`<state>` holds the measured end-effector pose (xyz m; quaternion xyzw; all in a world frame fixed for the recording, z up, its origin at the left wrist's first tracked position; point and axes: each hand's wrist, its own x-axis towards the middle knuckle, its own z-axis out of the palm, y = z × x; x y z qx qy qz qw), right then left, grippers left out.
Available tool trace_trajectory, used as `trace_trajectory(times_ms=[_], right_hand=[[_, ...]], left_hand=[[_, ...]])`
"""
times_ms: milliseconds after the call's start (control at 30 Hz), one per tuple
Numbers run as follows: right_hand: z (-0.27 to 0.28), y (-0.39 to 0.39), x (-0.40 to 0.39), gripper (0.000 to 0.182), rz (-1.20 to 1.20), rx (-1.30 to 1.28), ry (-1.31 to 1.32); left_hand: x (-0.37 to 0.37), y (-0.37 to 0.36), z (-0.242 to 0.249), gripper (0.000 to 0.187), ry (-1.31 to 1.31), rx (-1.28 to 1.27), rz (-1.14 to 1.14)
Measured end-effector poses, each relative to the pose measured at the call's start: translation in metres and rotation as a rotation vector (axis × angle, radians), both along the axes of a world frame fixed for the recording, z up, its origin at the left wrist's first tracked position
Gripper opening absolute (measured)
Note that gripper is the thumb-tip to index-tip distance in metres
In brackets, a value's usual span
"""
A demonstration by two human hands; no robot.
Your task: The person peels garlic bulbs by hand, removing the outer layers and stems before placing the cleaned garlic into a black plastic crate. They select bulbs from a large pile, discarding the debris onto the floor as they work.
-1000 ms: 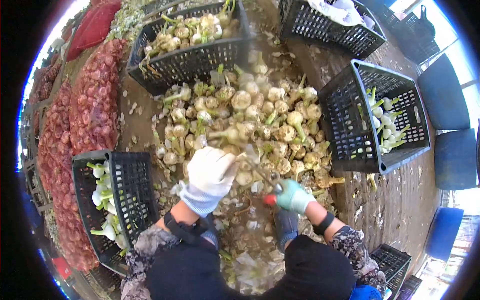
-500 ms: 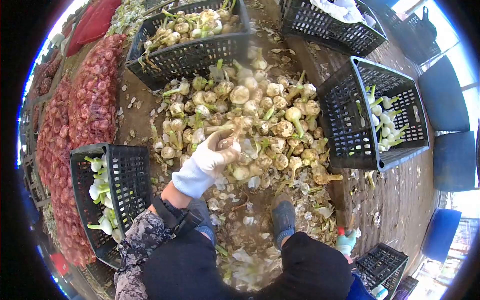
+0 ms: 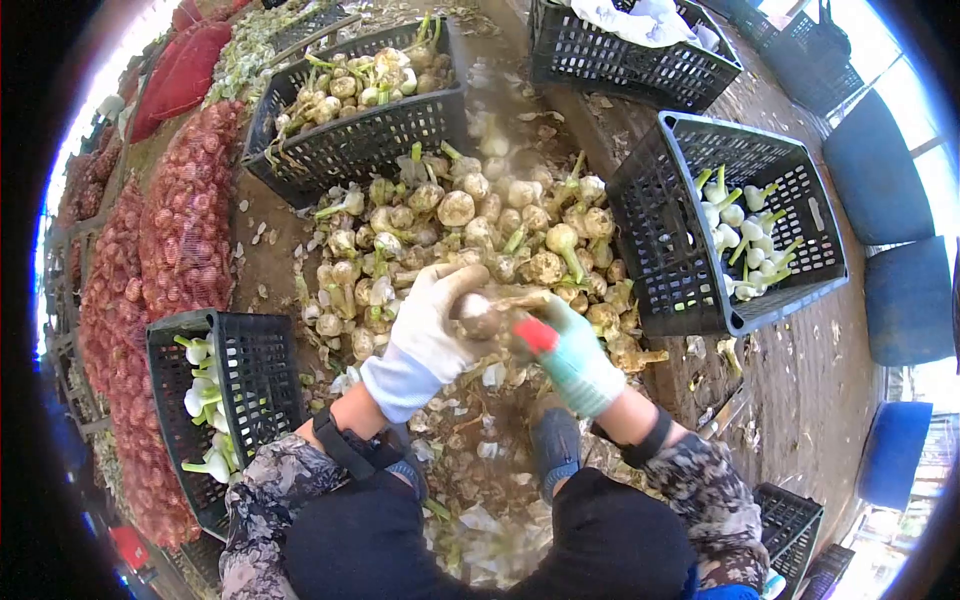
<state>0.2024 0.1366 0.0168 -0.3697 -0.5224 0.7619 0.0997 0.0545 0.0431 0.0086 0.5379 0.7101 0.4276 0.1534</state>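
My left hand [image 3: 428, 325], in a white glove, is closed around a garlic bulb [image 3: 474, 306] above the pile. The bulb's stem points right, towards my right hand [image 3: 575, 362]. That hand wears a green glove, with a red patch at the thumb side. Its fingers are closed at the stem and dry skin, partly smeared by motion; whether they also hold a small tool is hidden. Beneath and beyond both hands lies a heap of unpeeled garlic bulbs [image 3: 480, 215] with dirty skins and cut stems.
Cleaned white garlic lies in the right crate [image 3: 675, 220] and the left crate [image 3: 255, 375]. A black crate [image 3: 370, 140] of untrimmed bulbs stands behind the heap. Another crate [image 3: 630, 62] holds a white bag. Red net sacks [image 3: 190, 220] line the left side. Loose skins litter the floor.
My right hand has come up from the lower right to meet the bulb. My left hand has shifted slightly right, with the bulb still held. The view has turned a little.
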Motion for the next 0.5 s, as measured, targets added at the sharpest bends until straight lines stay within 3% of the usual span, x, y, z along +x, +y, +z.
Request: trace_trajectory(times_ms=[67, 133, 200, 233, 367, 467, 500], right_hand=[[-0.013, -0.003, -0.030, 0.030, -0.131, -0.071, 0.073], [-0.007, -0.002, -0.046, 0.023, -0.153, -0.156, 0.086], [-0.017, -0.002, -0.049, 0.023, -0.119, -0.191, 0.177], [-0.023, -0.003, -0.049, 0.023, -0.105, -0.209, 0.221], [-0.049, -0.014, -0.051, 0.026, -0.095, -0.472, 0.396], [-0.043, -0.023, -0.047, 0.028, -0.086, -0.534, 0.383], [-0.039, -0.028, -0.049, 0.029, -0.066, -0.311, 0.464]], left_hand=[[0.001, 0.001, 0.000, 0.070, 0.097, 0.072, 0.061], [-0.007, -0.007, 0.005, 0.067, 0.036, 0.035, 0.108], [-0.009, -0.016, 0.010, 0.067, -0.001, -0.035, 0.127], [-0.010, -0.020, 0.011, 0.065, -0.226, -0.058, 0.095], [-0.012, -0.036, 0.014, 0.064, -0.243, -0.049, 0.108], [-0.012, -0.046, 0.006, 0.064, -0.039, 0.019, 0.122], [-0.010, -0.048, 0.006, 0.063, -0.003, 0.037, 0.129]])
